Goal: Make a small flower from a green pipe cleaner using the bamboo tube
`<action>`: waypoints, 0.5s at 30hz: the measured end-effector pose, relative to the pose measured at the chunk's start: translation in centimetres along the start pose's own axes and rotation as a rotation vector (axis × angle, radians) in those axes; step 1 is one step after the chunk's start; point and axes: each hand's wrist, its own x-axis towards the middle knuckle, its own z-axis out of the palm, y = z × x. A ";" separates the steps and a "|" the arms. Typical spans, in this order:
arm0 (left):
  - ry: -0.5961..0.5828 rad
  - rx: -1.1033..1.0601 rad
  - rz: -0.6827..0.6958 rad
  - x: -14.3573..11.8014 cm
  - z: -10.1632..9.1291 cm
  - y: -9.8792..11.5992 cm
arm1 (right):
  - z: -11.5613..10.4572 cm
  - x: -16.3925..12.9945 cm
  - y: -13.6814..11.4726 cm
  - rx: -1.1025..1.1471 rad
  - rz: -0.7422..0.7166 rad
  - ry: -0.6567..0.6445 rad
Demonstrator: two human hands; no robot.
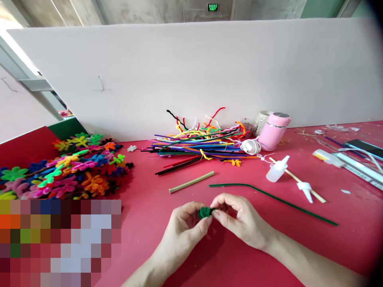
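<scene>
Nearest, the left grip (pixel 187 223) is closed on a small green fuzzy piece (pixel 204 212), held between thumb and fingers just above the red surface (pixel 179 259), and the right grip (pixel 239 219) pinches at a dark tip on that piece's right side, so the 2 grips nearly meet around it; whether the tip is the piece's own end or a separate strand, I cannot tell. To the left of the left grip, a pixelated patch hides part of the surface. Just beyond the right grip, 1 long green strand (pixel 275 195) lies slightly bent, running off to the right. Just beyond the left grip, 1 pale stick (pixel 192 182) lies at a slant. Farther out on the right grip's right side are a white cap (pixel 305 191) with a pointed nozzle, a thin wooden rod (pixel 319 197) beside it, and a small translucent bottle (pixel 277 170) tilted over. Well off to the left grip's left is a heap of many-coloured fuzzy flower shapes (pixel 95 184). Beyond both grips, a few red and black strands lie in front of a large bundle of coloured strands (pixel 191 145), with 1 yellow-orange flower shape (pixel 235 162) at its near edge. Past the right grip, a coiled white cable (pixel 250 146) sits beside a pink flask (pixel 273 131). Farthest from the grips, a white panel (pixel 194 75) stands behind everything on the surface.
</scene>
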 end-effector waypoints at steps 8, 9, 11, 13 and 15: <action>-0.004 0.006 -0.014 0.0 0.1 0.2 | 0.2 -0.1 0.1 -0.020 -0.052 0.036; -0.008 0.003 -0.017 0.0 0.2 0.2 | 0.2 -0.1 0.0 -0.028 -0.058 0.039; -0.004 -0.008 -0.022 0.0 0.2 0.3 | 0.2 -0.1 -0.3 -0.048 -0.066 0.035; 0.000 -0.034 -0.025 0.0 0.2 0.3 | 0.1 -0.1 -0.6 -0.079 -0.073 0.033; -0.001 -0.070 -0.028 0.0 0.2 0.2 | 0.0 -0.1 -0.8 -0.122 -0.098 0.042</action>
